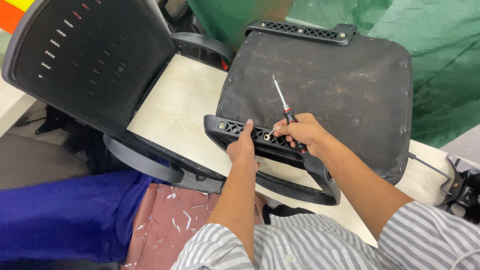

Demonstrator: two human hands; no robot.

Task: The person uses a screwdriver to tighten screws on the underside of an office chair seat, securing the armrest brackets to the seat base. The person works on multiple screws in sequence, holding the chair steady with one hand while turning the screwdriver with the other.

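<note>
- On the pale wooden bench (175,107), an upturned black chair seat (330,90) lies underside up.
- Left hand (242,147) clamps its grip on the black plastic armrest bracket (250,134); right hand (302,132) holds a red-handled screwdriver (285,110), tip raised.
- Judged: fastening stage; the tip must meet a bracket hole.

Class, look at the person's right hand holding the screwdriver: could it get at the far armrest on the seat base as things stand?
Probably yes. The right hand grips the screwdriver, and only bare seat base lies before the far armrest; nothing blocks it.
</note>
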